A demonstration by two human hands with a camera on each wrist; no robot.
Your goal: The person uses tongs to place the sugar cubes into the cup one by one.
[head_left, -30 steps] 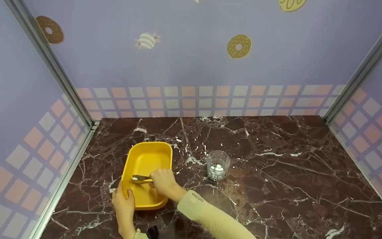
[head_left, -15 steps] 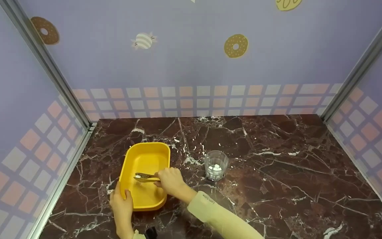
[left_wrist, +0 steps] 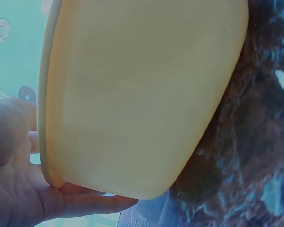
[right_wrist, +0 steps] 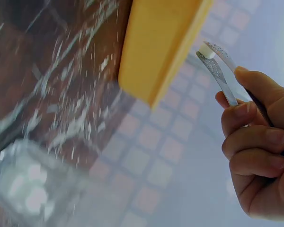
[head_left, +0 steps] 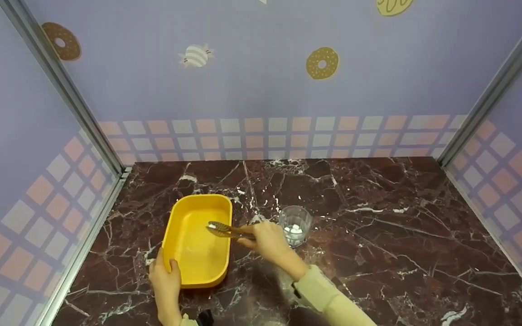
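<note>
My left hand (head_left: 166, 280) grips the near left rim of a yellow rectangular tub (head_left: 197, 267), thumb inside and fingers along the outer wall. In the left wrist view the tub's side (left_wrist: 142, 94) fills most of the picture. My right hand (head_left: 268, 242) holds metal tongs (head_left: 229, 231), whose tips reach over the tub's right rim. Between those tips the right wrist view shows a small white cube (right_wrist: 207, 50) pinched. A clear glass (head_left: 295, 226) with several white pieces in its bottom stands just right of my right hand.
The dark red marbled tabletop (head_left: 401, 258) carries white veins and small white flecks. A purple wall (head_left: 261, 81) with a checked border closes off the back, with side panels left and right.
My right hand has lifted the tongs with the white cube and moved right, from inside the tub toward the glass. My left hand stays on the tub.
</note>
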